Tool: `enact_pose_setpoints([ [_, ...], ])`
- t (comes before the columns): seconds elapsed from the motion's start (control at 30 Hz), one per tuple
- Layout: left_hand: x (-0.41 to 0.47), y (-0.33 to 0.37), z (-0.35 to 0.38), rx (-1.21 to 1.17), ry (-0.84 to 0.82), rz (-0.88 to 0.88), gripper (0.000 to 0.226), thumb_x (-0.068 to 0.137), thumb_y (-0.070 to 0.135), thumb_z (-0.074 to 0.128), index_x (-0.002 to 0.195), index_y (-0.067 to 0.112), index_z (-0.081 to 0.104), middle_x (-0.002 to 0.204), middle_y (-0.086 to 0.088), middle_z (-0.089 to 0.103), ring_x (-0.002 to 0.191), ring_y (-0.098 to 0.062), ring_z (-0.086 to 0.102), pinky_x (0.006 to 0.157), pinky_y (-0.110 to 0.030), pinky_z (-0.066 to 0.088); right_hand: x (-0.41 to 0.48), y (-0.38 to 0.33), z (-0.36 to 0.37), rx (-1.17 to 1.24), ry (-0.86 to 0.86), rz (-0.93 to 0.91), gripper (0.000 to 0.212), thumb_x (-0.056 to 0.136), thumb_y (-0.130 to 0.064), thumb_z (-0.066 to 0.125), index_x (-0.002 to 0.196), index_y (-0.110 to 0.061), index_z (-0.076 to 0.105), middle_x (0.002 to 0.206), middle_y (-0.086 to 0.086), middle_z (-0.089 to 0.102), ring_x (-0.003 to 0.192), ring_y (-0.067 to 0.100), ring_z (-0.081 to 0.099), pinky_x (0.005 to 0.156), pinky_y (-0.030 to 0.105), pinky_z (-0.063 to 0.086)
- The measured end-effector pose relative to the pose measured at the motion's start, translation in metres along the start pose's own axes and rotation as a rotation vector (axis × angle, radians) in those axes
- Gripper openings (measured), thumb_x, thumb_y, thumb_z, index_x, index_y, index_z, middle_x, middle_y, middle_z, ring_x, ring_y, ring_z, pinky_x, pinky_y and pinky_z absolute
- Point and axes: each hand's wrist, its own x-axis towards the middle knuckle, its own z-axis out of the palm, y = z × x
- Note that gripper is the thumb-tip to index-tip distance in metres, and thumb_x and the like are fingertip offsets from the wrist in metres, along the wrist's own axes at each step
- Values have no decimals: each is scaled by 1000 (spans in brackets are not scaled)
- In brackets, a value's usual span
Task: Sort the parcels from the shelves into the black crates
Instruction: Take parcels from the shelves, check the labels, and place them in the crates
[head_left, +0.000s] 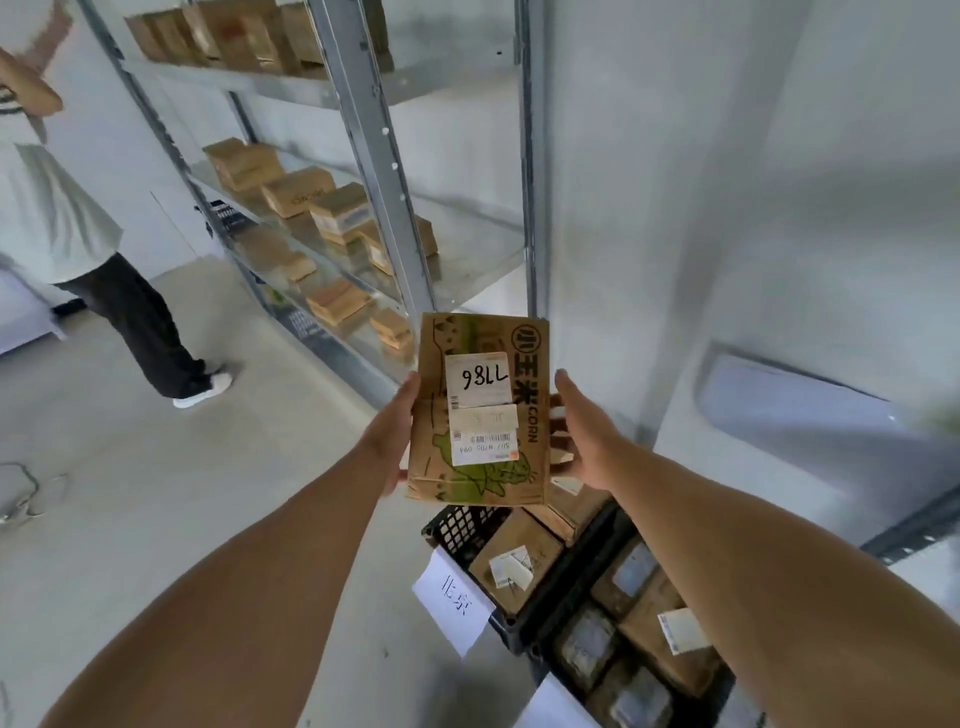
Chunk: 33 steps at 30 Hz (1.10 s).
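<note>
A cardboard parcel (480, 410) hangs above the far end of a black crate (457, 525), held between both hands. The left hand (393, 434) grips its left edge and the right hand (586, 434) its right edge, with the fingers (558, 415) curled behind it.

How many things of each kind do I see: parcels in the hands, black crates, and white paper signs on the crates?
corn parcel, held: 1
black crates: 2
white paper signs: 2
total: 5
</note>
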Motion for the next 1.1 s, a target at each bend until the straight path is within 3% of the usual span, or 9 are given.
enact_pose_setpoints([
  [0.07, 32, 7, 2, 6, -62, -9, 52, 98, 67, 24, 123, 34, 56, 118, 4, 56, 111, -21, 48, 107, -57, 30, 20, -4, 2, 10, 35, 8, 59, 99, -69, 35, 99, -18, 64, 101, 11, 73, 102, 33, 65, 104, 59, 44],
  [0.2, 100, 24, 5, 28, -177, -32, 49, 97, 68, 26, 114, 34, 56, 116, 4, 53, 114, -20, 42, 108, -59, 28, 72, -12, 5, 73, 160, 30, 58, 101, -67, 31, 103, -18, 63, 104, 13, 73, 101, 33, 66, 102, 60, 46],
  [0.33, 171, 37, 5, 66, -299, -57, 53, 100, 63, 24, 116, 29, 61, 106, 3, 61, 99, -21, 54, 100, -50, 38, 117, -12, 13, 147, 309, 70, 63, 98, -72, 30, 111, -21, 64, 117, 12, 71, 112, 34, 64, 105, 60, 44],
  [0.43, 217, 48, 10, 123, -439, -108, 60, 97, 68, 23, 114, 29, 65, 119, 2, 63, 116, -26, 51, 105, -56, 35, 140, -10, 15, 225, 418, 69, 65, 97, -74, 29, 108, -22, 68, 117, 10, 72, 116, 35, 62, 111, 62, 36],
  [0.53, 254, 52, 14, 147, -522, -172, 61, 93, 73, 28, 115, 32, 67, 130, 1, 61, 122, -27, 51, 105, -61, 38, 155, -3, 20, 318, 506, 99, 69, 97, -74, 30, 107, -20, 71, 107, 9, 77, 110, 34, 66, 108, 61, 40],
  [0.67, 288, 34, 21, 166, -592, -266, 60, 96, 68, 31, 121, 26, 64, 121, -3, 65, 104, -22, 59, 94, -49, 46, 171, 28, 31, 488, 587, 146, 68, 94, -77, 32, 118, -26, 69, 117, 10, 74, 113, 35, 65, 107, 59, 42],
  [0.8, 313, -4, 20, 228, -630, -408, 63, 94, 70, 33, 121, 23, 65, 124, -13, 65, 111, -34, 61, 100, -56, 45, 185, 67, 41, 538, 646, 224, 60, 98, -73, 30, 110, -29, 70, 115, 10, 73, 111, 33, 65, 105, 56, 44],
  [0.93, 336, -42, 24, 257, -605, -470, 67, 93, 72, 33, 130, 22, 60, 127, -11, 63, 113, -31, 59, 82, -47, 48, 206, 107, 40, 580, 687, 278, 62, 96, -75, 31, 118, -29, 66, 118, 11, 72, 114, 36, 64, 107, 60, 43],
  [1.1, 356, -77, 23, 301, -601, -496, 54, 98, 65, 31, 108, 23, 64, 105, -6, 66, 89, -19, 58, 67, -37, 44, 228, 155, 45, 638, 690, 347, 59, 95, -76, 32, 112, -32, 67, 117, 11, 73, 114, 37, 63, 107, 61, 42],
])
